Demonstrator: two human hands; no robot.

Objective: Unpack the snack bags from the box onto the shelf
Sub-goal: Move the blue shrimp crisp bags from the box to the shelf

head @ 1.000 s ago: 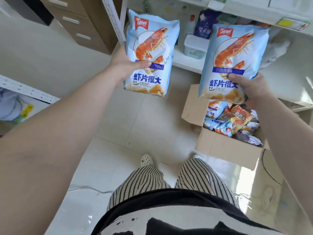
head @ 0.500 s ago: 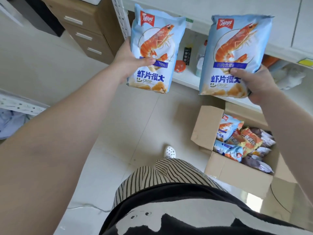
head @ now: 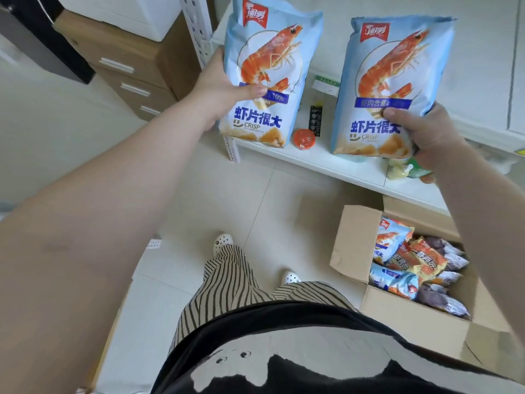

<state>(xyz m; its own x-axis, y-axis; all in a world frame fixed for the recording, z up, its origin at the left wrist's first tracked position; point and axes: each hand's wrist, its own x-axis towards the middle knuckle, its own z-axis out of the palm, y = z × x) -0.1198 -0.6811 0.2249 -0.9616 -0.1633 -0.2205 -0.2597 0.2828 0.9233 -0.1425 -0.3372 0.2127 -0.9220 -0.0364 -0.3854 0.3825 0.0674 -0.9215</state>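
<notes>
Two bags upright above the shelf (head: 355,169).
Left hand (head: 218,89) grips left bag (head: 270,66); right hand (head: 420,132) grips right bag (head: 392,81).

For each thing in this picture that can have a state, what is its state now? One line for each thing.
Left hand: grips a shrimp crisp bag, held upright.
Right hand: grips a second shrimp crisp bag, held upright.
Left bag: sealed, puffed, in front of the shelf.
Right bag: sealed, puffed, in front of the shelf.
Box: open, flaps out, on the floor, still holding snack bags.
Shelf: holds an orange lid and a few small items.
Drawers: closed.
</notes>
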